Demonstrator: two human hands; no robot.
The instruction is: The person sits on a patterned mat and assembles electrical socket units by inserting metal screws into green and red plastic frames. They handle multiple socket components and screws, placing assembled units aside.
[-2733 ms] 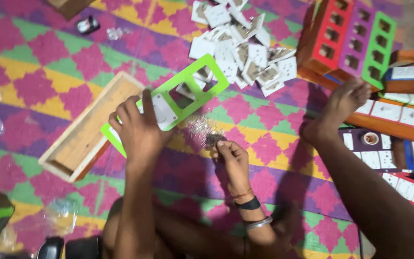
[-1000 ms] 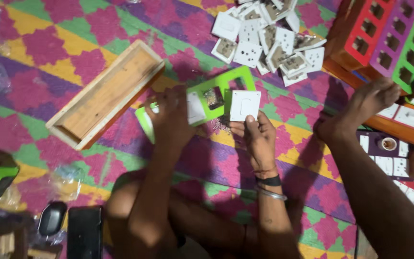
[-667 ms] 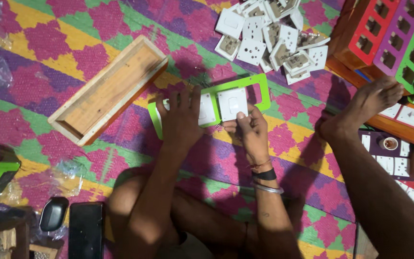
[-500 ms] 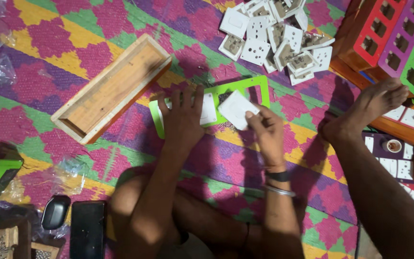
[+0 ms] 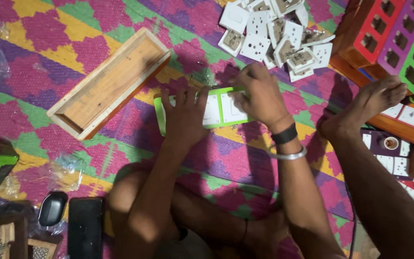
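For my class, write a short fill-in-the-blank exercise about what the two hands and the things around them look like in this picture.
1. Both hands press on a flat frame whose colour is ____.
2. The open box lying left of the frame is made of ____.
3. The black band and silver bangle sit on the wrist of the ____ hand.
4. The left hand lies flat with its fingers ____.

Missing words: green; wood; right; spread

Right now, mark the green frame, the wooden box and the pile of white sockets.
green frame (image 5: 159, 111), head view, bare left end
wooden box (image 5: 109, 86), head view, inner floor
pile of white sockets (image 5: 274, 33), head view, middle of the heap
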